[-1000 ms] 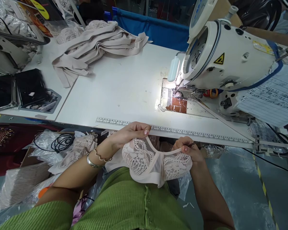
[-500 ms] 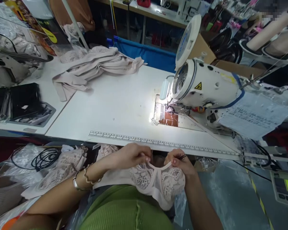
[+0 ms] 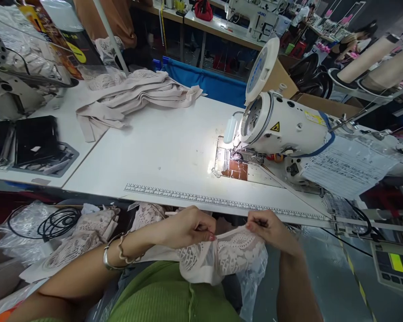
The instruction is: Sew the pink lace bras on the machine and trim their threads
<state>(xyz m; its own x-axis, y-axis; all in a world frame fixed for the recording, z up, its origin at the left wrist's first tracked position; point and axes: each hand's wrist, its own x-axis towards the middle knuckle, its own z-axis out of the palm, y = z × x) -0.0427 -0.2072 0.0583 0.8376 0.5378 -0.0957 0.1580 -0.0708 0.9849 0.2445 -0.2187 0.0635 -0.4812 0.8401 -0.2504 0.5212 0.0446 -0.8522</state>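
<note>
Lace bra [image 3: 237,255] is at lower center of frame, hanging in front of the green top [image 3: 157,290], just below the front edge of the white table [image 3: 154,150]. Both hands are on it. Left hand [image 3: 188,228]: thumb and index pressed together on the upper edge near the middle of the bra, other fingers curled in; the hand hides part of the left-side cup. Right hand [image 3: 272,230]: thumb and index pinching the upper edge at the outer end of the right-side cup. Top edge runs fairly straight between the two grips, cups hang below. Clear plastic [image 3: 253,286] sits just beside and below the right-side cup. Printed ruler scale [image 3: 195,197] runs along the table edge above the hands. Sewing machine [image 3: 285,123] at right of center, lamp lit over the needle area; needle detail too glared to read. Handwritten sheet [image 3: 347,165] on its right. Heap of beige garments [image 3: 137,98] at upper left on the table. Black cable coil [image 3: 58,223] and lace pieces [image 3: 79,241] at lower left, below table level.
</note>
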